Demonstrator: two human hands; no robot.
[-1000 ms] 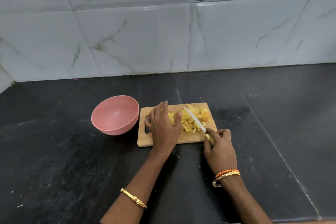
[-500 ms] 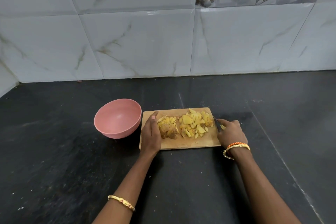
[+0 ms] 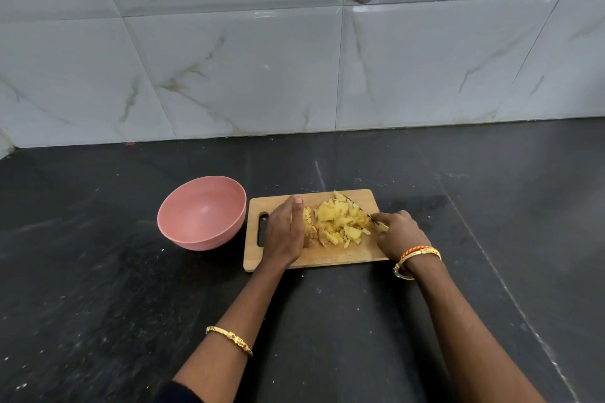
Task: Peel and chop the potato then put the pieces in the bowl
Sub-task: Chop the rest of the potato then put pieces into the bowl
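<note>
A heap of yellow chopped potato pieces [image 3: 340, 222] lies just below the middle of the frame, on the centre and right part of a wooden cutting board [image 3: 327, 257]. The potato looks fully peeled and cut into small chunks, so the peeling and most of the chopping appear done. At the left edge of the heap, the left hand [image 3: 284, 232] stands on its side with fingers straight and together, pressed against the pieces like a wall. On the right side of the heap, the right hand [image 3: 397, 232] is curled round the handle of a knife [image 3: 361, 210], whose thin blade runs up and left along the far side of the heap; the blade is small and dark here, so its exact contact with the pieces is hard to tell. Just left of the board sits a pink bowl [image 3: 183, 206], holding nothing visible. By this look, gathering is in hand and moving the pieces into the bowl remains. Board and bowl rest on a dark stone counter [image 3: 327, 321].
</note>
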